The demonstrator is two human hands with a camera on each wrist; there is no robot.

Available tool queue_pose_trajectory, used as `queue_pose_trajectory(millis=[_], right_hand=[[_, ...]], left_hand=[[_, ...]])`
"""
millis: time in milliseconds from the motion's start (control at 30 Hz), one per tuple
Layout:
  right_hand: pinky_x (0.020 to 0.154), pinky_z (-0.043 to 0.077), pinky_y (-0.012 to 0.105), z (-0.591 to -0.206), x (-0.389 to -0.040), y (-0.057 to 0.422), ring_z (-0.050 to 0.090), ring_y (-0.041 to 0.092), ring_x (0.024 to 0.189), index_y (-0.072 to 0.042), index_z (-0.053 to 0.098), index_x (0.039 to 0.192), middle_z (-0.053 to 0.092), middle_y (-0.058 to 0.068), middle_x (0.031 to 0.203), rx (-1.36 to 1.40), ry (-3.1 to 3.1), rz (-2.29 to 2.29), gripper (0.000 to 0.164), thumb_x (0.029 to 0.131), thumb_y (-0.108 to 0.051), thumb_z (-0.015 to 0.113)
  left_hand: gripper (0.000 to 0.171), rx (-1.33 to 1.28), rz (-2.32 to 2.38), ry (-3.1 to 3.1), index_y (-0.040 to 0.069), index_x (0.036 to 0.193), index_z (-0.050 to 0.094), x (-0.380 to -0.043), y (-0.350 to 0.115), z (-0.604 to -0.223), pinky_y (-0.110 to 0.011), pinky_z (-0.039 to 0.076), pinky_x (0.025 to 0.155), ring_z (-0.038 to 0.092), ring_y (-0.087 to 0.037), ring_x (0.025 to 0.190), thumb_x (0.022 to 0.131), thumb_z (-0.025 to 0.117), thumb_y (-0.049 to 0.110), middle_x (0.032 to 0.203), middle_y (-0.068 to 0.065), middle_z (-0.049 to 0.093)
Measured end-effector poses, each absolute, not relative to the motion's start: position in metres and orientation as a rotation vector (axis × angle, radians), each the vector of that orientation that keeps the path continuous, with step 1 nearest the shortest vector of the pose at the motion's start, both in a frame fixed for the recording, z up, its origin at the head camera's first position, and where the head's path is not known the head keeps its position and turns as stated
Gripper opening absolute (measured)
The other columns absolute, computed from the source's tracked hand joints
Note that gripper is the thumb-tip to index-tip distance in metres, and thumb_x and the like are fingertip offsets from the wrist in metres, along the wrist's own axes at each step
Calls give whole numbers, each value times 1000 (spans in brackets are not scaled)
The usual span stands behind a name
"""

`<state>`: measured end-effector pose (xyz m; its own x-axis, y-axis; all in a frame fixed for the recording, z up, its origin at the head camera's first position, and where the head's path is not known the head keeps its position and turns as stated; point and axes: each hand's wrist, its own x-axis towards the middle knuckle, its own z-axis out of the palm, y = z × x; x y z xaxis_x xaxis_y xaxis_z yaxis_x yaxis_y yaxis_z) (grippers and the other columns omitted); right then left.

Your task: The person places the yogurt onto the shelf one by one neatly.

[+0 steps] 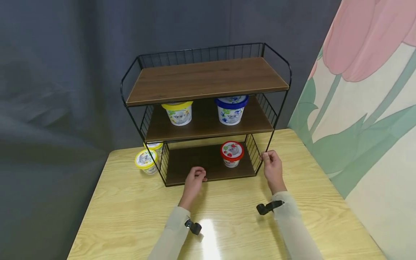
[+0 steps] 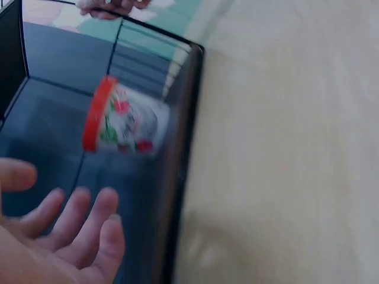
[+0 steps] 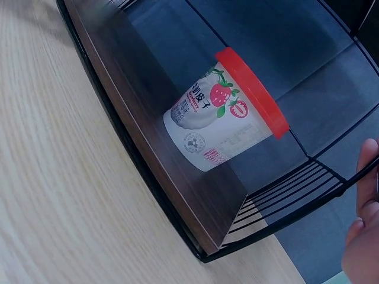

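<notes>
A black wire rack with brown wooden shelves (image 1: 208, 77) stands on the table. My right hand (image 1: 273, 171) holds the rack's right front post; in the right wrist view only part of that hand (image 3: 364, 219) shows, at the black rod. On the bottom shelf, towards the right, sits a red-lidded tub (image 1: 232, 153) with strawberries printed on it (image 3: 216, 115). My left hand (image 1: 194, 182) hovers by the front edge of the bottom shelf, left of this tub and apart from it. Its fingers (image 2: 89, 219) are loosely bent, with nothing between them and the thumb.
On the middle shelf stand a yellow-lidded tub (image 1: 180, 113) and a blue-lidded tub (image 1: 230, 112). Two more yellow-lidded tubs, one in front (image 1: 146, 160) and one partly hidden behind, stand on the table (image 1: 120, 202) left of the rack. A dark curtain (image 1: 195, 25) hangs behind.
</notes>
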<state>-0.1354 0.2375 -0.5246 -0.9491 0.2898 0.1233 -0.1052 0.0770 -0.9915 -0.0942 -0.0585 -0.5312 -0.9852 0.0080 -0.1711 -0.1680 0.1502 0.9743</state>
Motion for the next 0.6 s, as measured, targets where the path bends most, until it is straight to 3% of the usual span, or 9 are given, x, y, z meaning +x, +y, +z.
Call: queue_pose_trajectory(millis=[300,467,600], right_hand=[[87,50,13,-523,-133,239,60,-2,87,11,48,105,59,-17,98,-182,-2087,1899,32,105,-20,46],[84,49,11,-520,-135,239,60,-1,85,11,48,101,59,-19,94,-192,-2041,1907,30,104,-18,46],[83,50,11,-522,-136,233,62,2,85,8,49,97,60,-18,93,-206,-2022,1940,24,104,-15,46]], left_hand=[[24,-252,1938,2372,-7,116,61,-68,-121,-570,-45,58,83,68,-36,93,101,55,12,103,-26,66],[23,-376,1909,2459,-6,114,64,-76,-170,-567,-33,56,75,69,-33,89,98,57,8,100,-24,68],[23,-454,1696,2566,-2,112,65,-80,-224,-558,-28,51,68,68,-28,86,99,57,15,98,-20,69]])
